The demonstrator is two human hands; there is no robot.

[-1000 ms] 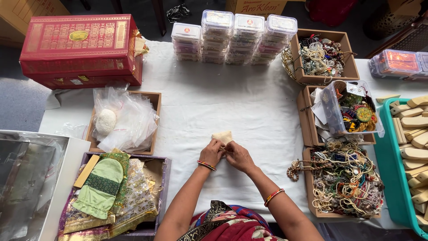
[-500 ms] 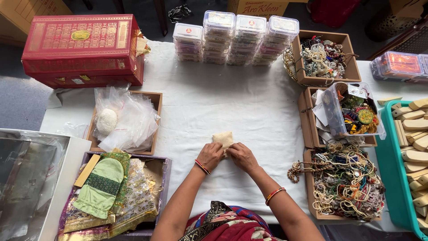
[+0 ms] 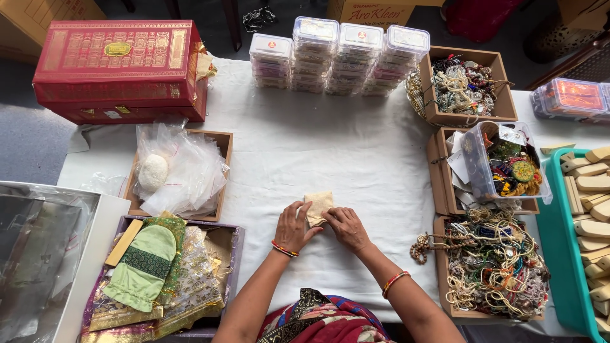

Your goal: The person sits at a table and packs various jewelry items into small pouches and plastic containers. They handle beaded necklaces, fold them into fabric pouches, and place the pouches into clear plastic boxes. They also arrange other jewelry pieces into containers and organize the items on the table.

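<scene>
Fingertips of both hands meet on a small tan fabric pouch (image 3: pixel 319 204) lying on the white tablecloth (image 3: pixel 318 146) just ahead of the person. Left hand (image 3: pixel 293 227) curled, its fingers pinching the pouch's lower left edge; right hand (image 3: pixel 346 228) likewise closed on the lower right edge. Pouch extends away from the fingers toward the far side of the table, long axis running roughly fore-and-aft with a slight tilt; both hands equally near, one on each side. One pouch in hand. Outward: to the left, one wooden tray of clear plastic bags (image 3: pixel 181 171), and nearer, one purple-edged box of green and gold embroidered pouches (image 3: pixel 152 273). Far left, one red and gold ornate box (image 3: pixel 117 70). At the far edge, four stacks of clear lidded plastic containers (image 3: pixel 337 56). To the right, three cardboard boxes of beaded jewellery (image 3: pixel 492 267), the middle one carrying a clear tub. Far right, one teal crate of wooden pieces (image 3: pixel 588 216).
</scene>
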